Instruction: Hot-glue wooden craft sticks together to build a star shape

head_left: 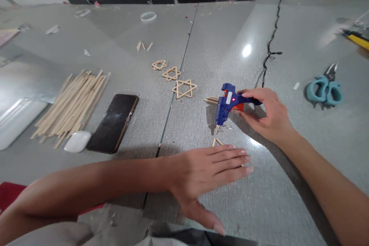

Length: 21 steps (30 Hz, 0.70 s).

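My right hand [268, 117] has its fingers around the handle of a blue hot glue gun [222, 111] with an orange trigger. Its red light is lit, and its metal nozzle points down toward me. My left hand [206, 169] lies flat with fingers stretched out, covering most of a small stick piece [218, 141] whose pointed corner shows beyond the fingers. Several short wooden sticks [211, 100] lie partly behind the gun. To the left, three six-pointed stick stars, a large star [184, 88], a medium star [171, 73] and a small star [158, 65], lie in a row.
A pile of long wooden sticks [72, 103] lies at left beside a phone [113, 123] and a white case [77, 141]. Blue-handled scissors [325, 89] lie at right. The black cord [271, 42] runs backward. A white ring [148, 16] and stick scraps [144, 46] lie farther back.
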Tool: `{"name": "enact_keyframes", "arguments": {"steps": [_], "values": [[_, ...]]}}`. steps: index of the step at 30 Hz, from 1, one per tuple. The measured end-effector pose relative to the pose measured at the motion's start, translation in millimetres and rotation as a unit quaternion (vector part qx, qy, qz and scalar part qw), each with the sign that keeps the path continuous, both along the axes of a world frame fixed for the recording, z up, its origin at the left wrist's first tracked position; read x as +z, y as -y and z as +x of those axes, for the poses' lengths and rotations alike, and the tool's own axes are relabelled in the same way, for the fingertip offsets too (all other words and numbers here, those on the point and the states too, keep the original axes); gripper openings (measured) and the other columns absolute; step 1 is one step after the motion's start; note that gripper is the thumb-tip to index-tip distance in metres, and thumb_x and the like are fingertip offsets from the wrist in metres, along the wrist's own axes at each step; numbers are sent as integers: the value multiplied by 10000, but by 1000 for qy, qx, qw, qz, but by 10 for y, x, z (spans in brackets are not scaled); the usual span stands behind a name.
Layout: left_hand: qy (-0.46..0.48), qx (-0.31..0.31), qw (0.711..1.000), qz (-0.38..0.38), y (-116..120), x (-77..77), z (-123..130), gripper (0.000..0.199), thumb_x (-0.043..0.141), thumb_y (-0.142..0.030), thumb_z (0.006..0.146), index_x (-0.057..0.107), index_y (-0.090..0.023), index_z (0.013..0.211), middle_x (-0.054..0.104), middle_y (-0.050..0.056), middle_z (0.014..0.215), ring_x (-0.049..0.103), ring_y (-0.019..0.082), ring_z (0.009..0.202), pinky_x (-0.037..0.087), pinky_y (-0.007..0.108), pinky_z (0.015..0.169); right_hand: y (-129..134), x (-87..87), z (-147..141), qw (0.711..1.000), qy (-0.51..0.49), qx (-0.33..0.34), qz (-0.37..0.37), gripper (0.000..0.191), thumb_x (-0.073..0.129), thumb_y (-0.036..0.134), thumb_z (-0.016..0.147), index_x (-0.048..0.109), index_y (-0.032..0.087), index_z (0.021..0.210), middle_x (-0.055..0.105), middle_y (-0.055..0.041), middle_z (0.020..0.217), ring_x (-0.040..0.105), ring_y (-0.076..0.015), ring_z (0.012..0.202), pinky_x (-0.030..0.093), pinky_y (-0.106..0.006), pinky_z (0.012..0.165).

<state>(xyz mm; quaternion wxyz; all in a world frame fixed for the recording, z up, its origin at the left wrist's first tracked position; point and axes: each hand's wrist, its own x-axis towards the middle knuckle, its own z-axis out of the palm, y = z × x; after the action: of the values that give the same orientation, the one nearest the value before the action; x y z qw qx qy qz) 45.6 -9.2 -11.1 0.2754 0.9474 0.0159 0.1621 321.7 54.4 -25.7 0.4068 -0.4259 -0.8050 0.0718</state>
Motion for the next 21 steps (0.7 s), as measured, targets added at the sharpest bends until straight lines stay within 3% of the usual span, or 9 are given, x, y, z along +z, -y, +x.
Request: {"name": "enact_keyframes", "arguments": {"steps": [7, 13, 21], "values": [[-19, 5, 1000, -13, 2, 2, 0, 954, 524, -640, 1015, 367, 48, 1657, 381, 264, 1733, 298, 362, 1662, 345, 528, 1345, -3, -11, 8, 1000, 3, -11, -18, 330, 743, 429, 1017, 636, 381, 1325, 760, -46, 1304, 713, -369, 1200, 533, -639, 1050], [-23, 5, 999, -34, 13, -19, -9, 963, 536, -640, 1012, 330, 21, 1680, 359, 255, 1747, 291, 370, 1664, 321, 552, 1353, -1, -27, 9, 1000, 4, -4, 5, 352, 769, 390, 1020, 628, 367, 1342, 762, -41, 1304, 721, -346, 1179, 544, -590, 1029], [-48, -23, 997, -54, -62, 66, 6, 976, 446, -677, 1044, 341, 75, 1658, 292, 268, 1767, 206, 334, 1691, 175, 508, 1400, -18, -23, -3, 998, 20, 14, 59, 347, 761, 278, 1017, 635, 328, 1337, 778, -38, 1271, 740, -322, 1140, 560, -536, 997]]}}
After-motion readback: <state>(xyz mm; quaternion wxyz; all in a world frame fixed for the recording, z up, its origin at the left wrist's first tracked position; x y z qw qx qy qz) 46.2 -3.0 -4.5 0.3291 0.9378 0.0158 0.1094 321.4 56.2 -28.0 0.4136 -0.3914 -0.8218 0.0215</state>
